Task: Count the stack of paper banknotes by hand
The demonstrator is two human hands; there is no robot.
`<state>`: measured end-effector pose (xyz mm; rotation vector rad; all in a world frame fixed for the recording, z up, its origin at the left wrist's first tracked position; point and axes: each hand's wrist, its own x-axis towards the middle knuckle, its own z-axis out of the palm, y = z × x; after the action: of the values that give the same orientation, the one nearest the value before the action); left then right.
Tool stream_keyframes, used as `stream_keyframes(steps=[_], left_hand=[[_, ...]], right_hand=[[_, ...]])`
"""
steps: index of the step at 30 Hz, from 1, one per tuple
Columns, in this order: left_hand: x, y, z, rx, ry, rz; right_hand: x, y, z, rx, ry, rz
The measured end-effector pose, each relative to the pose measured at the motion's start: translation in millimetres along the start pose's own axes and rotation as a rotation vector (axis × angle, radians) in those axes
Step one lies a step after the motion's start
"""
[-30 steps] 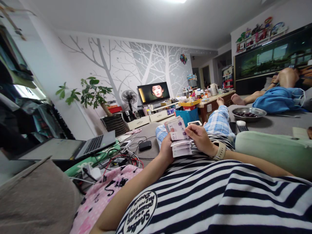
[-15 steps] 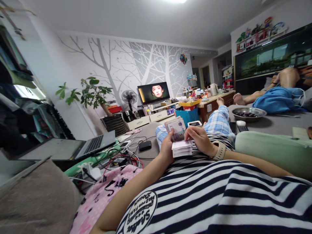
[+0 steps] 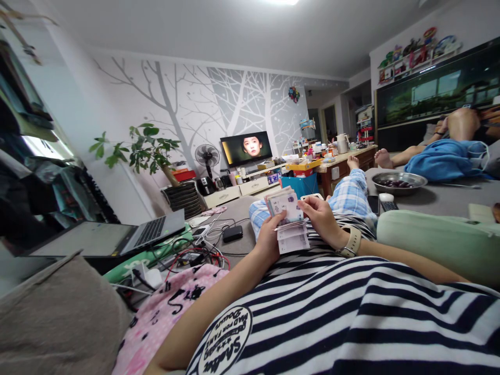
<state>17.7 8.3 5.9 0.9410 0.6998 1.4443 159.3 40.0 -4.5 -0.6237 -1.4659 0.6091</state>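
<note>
I lie back in a striped shirt, and both hands meet over my belly. My left hand [image 3: 269,240] is closed around a stack of banknotes [image 3: 287,219], held upright with its lower part folded toward me. My right hand [image 3: 322,219], with a beige watch band at the wrist, pinches the front note near the stack's top right corner. The notes are purplish and pale. A phone [image 3: 312,197] lies on my plaid-trousered legs just beyond my right hand.
An open laptop [image 3: 128,237] sits at left above a tangle of cables [image 3: 195,252]. A metal bowl [image 3: 399,181], a remote and a mouse lie on the grey surface at right. Another person reclines at far right under a blue cloth [image 3: 445,159]. A television [image 3: 246,148] plays ahead.
My right hand has shifted from the stack's middle up to its top right corner, and the front note has been peeled down onto the folded lower part.
</note>
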Motion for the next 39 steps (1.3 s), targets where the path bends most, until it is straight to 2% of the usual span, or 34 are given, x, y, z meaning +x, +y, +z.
stream_keyframes(steps=[7,15,29,39], left_hand=[[-0.5,2.2,2.4,0.014,-0.014,-0.005],[6.8,1.3,5.1,-0.087,-0.027,-0.037],[-6.4,6.0,11.4,-0.051,0.004,0.038],[6.3,-0.4,0.1,-0.005,-0.097,0.033]], right_hand=[[-2.7,-4.8,-0.8,-0.092,0.028,-0.023],[-6.8,-12.3,-2.7,-0.073,0.003,-0.123],[-7.8,-13.0,-2.0,0.021,-0.088,-0.192],[-10.2,-14.6,-3.0,-0.012,-0.123,-0.217]])
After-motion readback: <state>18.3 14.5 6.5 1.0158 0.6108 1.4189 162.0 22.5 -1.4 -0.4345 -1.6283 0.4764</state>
